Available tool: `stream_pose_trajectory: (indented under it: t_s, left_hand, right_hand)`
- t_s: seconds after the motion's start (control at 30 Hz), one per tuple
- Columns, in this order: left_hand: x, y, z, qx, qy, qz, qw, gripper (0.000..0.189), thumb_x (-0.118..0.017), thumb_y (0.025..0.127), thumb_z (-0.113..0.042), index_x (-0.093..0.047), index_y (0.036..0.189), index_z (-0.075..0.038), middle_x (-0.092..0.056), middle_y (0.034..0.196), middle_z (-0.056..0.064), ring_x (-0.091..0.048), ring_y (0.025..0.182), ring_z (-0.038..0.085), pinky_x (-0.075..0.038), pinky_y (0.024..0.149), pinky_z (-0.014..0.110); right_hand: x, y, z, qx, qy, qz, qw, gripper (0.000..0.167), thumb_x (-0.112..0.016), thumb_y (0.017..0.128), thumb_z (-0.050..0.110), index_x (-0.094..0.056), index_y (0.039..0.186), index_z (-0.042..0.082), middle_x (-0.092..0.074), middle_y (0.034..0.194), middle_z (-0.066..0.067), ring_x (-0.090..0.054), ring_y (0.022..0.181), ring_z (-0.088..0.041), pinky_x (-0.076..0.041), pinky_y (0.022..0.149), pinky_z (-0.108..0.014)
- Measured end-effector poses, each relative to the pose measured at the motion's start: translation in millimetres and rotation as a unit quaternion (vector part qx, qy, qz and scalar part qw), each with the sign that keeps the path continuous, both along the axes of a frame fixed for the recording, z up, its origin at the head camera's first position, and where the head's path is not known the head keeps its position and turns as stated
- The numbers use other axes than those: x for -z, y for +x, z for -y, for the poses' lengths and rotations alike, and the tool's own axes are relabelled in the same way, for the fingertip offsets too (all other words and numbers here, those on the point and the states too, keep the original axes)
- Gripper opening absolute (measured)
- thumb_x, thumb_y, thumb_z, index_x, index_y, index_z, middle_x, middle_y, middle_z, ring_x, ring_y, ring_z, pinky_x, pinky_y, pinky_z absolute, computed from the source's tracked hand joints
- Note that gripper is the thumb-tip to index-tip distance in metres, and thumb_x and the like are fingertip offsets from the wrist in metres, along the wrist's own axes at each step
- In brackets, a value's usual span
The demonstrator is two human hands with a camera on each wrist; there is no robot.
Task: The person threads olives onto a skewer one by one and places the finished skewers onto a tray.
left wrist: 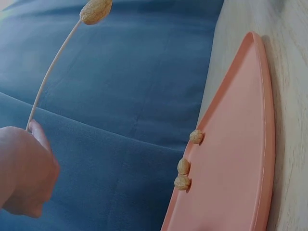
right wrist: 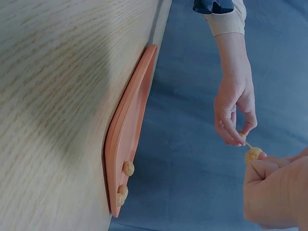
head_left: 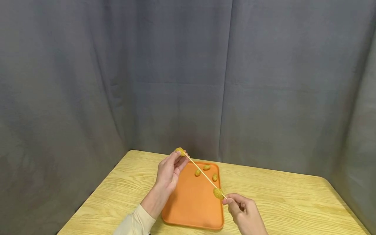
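A thin wooden skewer (head_left: 201, 171) slants in the air above the orange tray (head_left: 192, 209), running between both hands. My left hand (head_left: 168, 173) pinches a wrinkled yellow-brown ball (head_left: 180, 151) at the skewer's upper left end. At the lower right end, my right hand (head_left: 245, 212) grips the skewer between thumb and fingers, right beside a second such ball (head_left: 218, 193) threaded on it. That second ball (left wrist: 96, 11) shows whole in the left wrist view, where the left hand (left wrist: 29, 168) covers the first. In the right wrist view, the left hand (right wrist: 236, 106) faces the right hand (right wrist: 276, 192).
Three more wrinkled ovals lie near the tray's far end: one on the left (head_left: 197, 172), one at the back (head_left: 206, 167) and one by the right rim (head_left: 215, 177). The tray stands on a wooden table (head_left: 282, 195). Grey curtains (head_left: 182, 81) hang behind it.
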State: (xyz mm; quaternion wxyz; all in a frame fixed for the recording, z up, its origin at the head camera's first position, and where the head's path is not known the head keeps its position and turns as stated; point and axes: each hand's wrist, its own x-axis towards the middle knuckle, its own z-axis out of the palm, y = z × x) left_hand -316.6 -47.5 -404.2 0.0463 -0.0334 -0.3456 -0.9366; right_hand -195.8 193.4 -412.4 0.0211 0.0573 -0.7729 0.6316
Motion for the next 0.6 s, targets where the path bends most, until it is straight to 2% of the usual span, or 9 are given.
stream_pose_trajectory:
  t_s: [0.2, 0.37, 0.6]
  left_hand:
    - [0.0, -0.7, -5.3, -0.003, -0.018, -0.005, 0.9998, 0.008, -0.065, 0.097, -0.001, -0.071, 0.100, 0.003, -0.070, 0.100, 0.016, -0.071, 0.093, 0.025, -0.052, 0.098, 0.041]
    - [2.8, -1.9, -7.3, -0.011, -0.031, -0.008, 0.9994, 0.009, -0.067, 0.096, -0.002, -0.070, 0.102, 0.004, -0.069, 0.100, 0.016, -0.070, 0.091, 0.024, -0.053, 0.098, 0.041]
    - [5.1, -2.0, -6.8, -0.031, -0.056, -0.029, 0.9975, 0.013, -0.067, 0.097, -0.002, -0.068, 0.103, 0.008, -0.067, 0.103, 0.018, -0.069, 0.088, 0.023, -0.054, 0.096, 0.043]
  right_hand:
    - [-0.6, 2.1, -1.1, 0.016, -0.015, -0.003, 0.9998, 0.018, -0.055, 0.104, 0.004, -0.069, 0.096, -0.004, -0.036, 0.055, 0.001, -0.026, 0.046, -0.009, -0.020, 0.044, -0.018]
    - [-2.4, 2.6, -1.9, 0.025, -0.007, -0.008, 0.9996, 0.018, -0.055, 0.103, 0.004, -0.069, 0.093, -0.002, -0.037, 0.055, 0.001, -0.027, 0.046, -0.009, -0.020, 0.044, -0.018]
    - [-0.7, 0.1, -2.5, 0.006, 0.005, 0.003, 1.0000, 0.018, -0.054, 0.103, 0.003, -0.069, 0.095, -0.004, -0.038, 0.057, 0.000, -0.027, 0.046, -0.008, -0.021, 0.044, -0.017]
